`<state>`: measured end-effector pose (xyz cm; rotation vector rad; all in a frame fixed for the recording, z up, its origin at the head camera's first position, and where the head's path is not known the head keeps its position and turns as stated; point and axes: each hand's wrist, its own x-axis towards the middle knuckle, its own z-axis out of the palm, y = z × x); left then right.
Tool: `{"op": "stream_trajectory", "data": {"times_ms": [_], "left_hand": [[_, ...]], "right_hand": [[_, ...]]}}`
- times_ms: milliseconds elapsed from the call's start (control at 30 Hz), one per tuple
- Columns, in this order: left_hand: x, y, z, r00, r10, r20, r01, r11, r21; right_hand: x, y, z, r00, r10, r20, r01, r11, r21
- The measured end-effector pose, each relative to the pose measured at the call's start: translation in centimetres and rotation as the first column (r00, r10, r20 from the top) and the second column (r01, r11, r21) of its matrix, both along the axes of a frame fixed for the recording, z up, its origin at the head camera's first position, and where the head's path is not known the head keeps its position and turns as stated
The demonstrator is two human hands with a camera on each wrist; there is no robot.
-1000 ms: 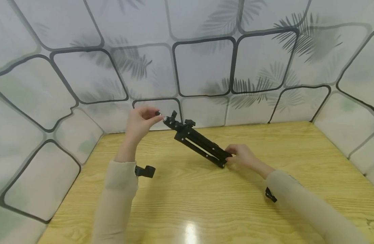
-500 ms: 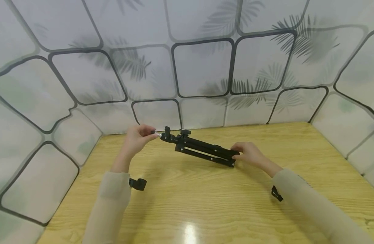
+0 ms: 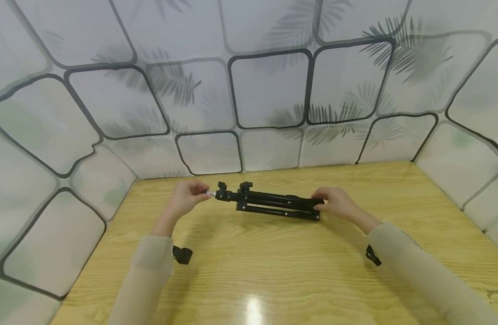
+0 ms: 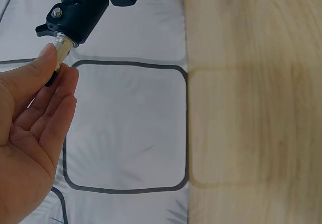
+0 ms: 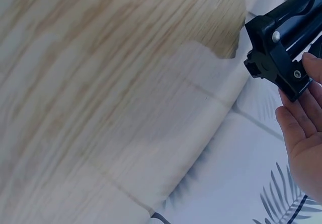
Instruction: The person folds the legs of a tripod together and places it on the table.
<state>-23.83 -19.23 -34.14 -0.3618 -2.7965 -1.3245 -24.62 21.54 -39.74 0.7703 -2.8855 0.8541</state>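
Note:
A folded black tripod stand (image 3: 273, 200) lies nearly level between the two hands in the head view, its legs together. Two black knobs stick up near its left end. The left hand (image 3: 186, 197) pinches the silvery metal tip at that end between thumb and fingers; in the left wrist view the tip (image 4: 62, 48) shows between the thumb and fingers, with the black collar (image 4: 83, 12) just beyond. At the other end, the right hand (image 3: 334, 205) grips the leg ends. The right wrist view shows thumb and fingers around the black leg end (image 5: 282, 58).
A wooden table (image 3: 249, 262) spreads beneath both hands. Behind it and at the sides hangs a pale cloth (image 3: 269, 90) printed with dark rounded outlines and leaves. Black camera mounts sit on the left wrist (image 3: 182, 255) and the right wrist (image 3: 372, 255).
The tripod stand has swung from a steep slant to nearly level as the left hand came down. The right hand has shifted slightly to the right, still gripping the leg ends.

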Motion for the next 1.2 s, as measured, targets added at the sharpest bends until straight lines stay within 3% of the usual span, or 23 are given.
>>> {"op": "stream_trajectory", "data": {"times_ms": [233, 500, 767, 1200], "left_hand": [[-0.3, -0.3, -1.7, 0.999, -0.024, 0.022, 0.025, 0.997, -0.070], [-0.8, -0.5, -3.5, 0.993, -0.063, 0.101, 0.076, 0.988, -0.131], [-0.9, -0.3, -4.1, 0.992, -0.067, 0.111, 0.091, 0.969, -0.231], [-1.0, 0.1, -5.3, 0.989, -0.065, 0.136, 0.103, 0.950, -0.294]], "right_hand": [[-0.1, 0.1, 0.1, 1.000, 0.000, -0.006, 0.000, 1.000, 0.013], [-0.2, 0.2, -0.1, 1.000, -0.001, -0.014, 0.002, 0.999, 0.039], [-0.3, -0.1, -0.1, 1.000, 0.004, -0.016, -0.003, 0.999, 0.040], [-0.3, -0.5, -0.2, 0.999, 0.002, -0.041, 0.000, 0.999, 0.047]]}}
